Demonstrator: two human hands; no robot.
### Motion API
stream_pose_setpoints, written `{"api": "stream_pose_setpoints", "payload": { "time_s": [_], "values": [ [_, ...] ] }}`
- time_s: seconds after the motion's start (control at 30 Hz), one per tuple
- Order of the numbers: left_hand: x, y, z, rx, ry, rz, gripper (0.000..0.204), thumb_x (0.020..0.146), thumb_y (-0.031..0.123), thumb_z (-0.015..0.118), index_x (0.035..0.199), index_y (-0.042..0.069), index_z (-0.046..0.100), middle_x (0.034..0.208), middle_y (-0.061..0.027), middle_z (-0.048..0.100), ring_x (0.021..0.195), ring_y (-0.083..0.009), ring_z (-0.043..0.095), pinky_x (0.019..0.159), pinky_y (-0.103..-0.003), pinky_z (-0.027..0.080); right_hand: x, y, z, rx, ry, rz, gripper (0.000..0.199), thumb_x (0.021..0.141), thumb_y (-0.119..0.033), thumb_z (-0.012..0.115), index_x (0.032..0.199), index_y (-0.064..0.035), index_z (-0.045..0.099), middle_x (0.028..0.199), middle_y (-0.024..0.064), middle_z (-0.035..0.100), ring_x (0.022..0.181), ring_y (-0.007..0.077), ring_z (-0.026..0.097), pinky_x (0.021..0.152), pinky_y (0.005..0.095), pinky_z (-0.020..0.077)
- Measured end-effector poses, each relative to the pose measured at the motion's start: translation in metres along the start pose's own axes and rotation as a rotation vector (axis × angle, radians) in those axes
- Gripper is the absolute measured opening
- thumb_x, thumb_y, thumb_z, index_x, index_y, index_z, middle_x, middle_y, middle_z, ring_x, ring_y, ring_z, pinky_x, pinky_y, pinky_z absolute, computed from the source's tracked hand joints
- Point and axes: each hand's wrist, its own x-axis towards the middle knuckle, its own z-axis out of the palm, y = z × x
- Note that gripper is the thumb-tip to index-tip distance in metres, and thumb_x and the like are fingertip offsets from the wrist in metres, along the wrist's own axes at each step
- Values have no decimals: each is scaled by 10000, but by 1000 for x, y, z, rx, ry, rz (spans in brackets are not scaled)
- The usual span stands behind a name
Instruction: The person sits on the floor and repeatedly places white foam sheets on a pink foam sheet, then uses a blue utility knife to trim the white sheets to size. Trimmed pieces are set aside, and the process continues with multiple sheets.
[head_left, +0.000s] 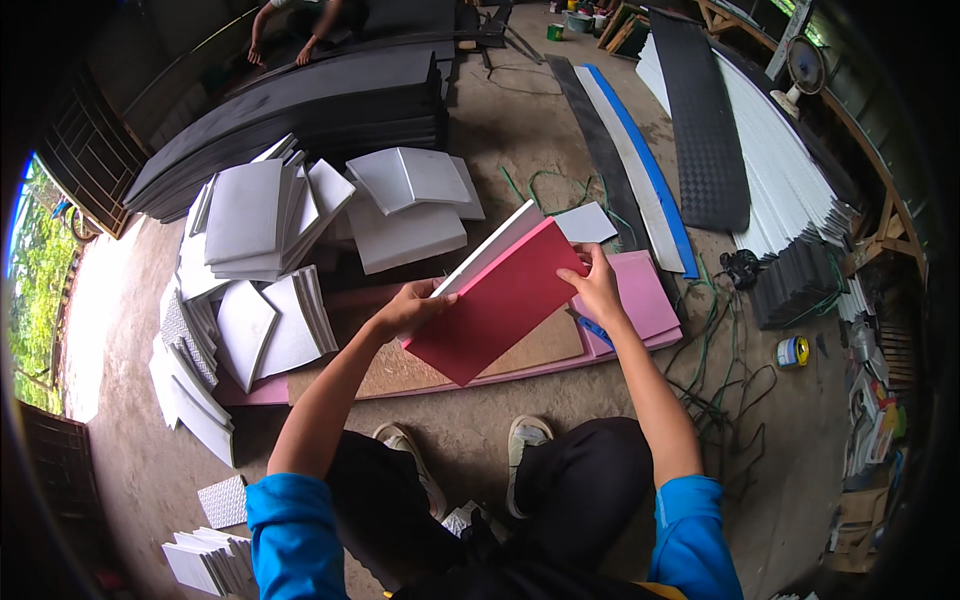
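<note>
A red foam sheet (495,310) is held tilted in front of me, and a white foam sheet (490,243) shows behind its upper edge. My left hand (405,308) grips both at the left end, thumb on the red face. At the upper right corner, my right hand (597,285) pinches the red sheet; its grip on the white one is hidden. Below lies a brown board (525,350) over pink foam (645,305). A blue tool, perhaps a cutter (596,331), rests near my right wrist.
White foam sheets (245,215) are piled at the left, before stacked black foam slabs (300,105). Another person's hands (305,52) touch dark sheets at the far left. Green cords (715,340), a small tin (793,352) and a black foam stack (795,285) lie at the right.
</note>
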Motion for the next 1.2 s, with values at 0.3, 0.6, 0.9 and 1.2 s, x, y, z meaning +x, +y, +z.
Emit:
{"api": "stream_pose_setpoints", "payload": {
  "time_s": [0.3, 0.6, 0.9, 1.2],
  "values": [
    [-20, -28, -59, 658, 822, -86, 371, 827, 342, 622, 923, -6, 537, 854, -212, 633, 807, -384, 614, 687, -425, 466, -11, 119, -26, 650, 436, 657, 266, 831, 6, 588, 1089, 12, 522, 1032, 123, 599, 947, 198, 583, 820, 330, 476],
    [-57, -73, -75, 392, 884, -55, 317, 906, 230, 538, 1147, 23, 534, 844, -154, 639, 763, -214, 620, 695, -331, 474, -40, 154, 69, -345, 459, 1196, 370, 860, -56, 533, 1206, 17, 424, 1206, 152, 425, 1012, 236, 522, 815, 386, 468],
    [-103, -43, -51, -339, 854, 140, 645, 915, 42, 482, 1435, 148, 116, 1147, -150, 527, 978, -153, 524, 839, -297, 444, 8, -38, 189, 424, -842, 486, 617, 924, -387, 485, 1397, -110, 200, 1305, 136, 396, 1063, 238, 530, 869, 399, 455],
    [-277, -97, -42, -476, 1324, 287, 878, 822, 76, 637, 1452, 205, 39, 1300, -200, 373, 1031, -212, 555, 803, -318, 510, -76, -193, 343, 186, -1056, -131, 424, 851, -19, 533, 1259, -132, 507, 1011, 115, 622, 836, 143, 598, 653, 261, 492]
  ]
}}
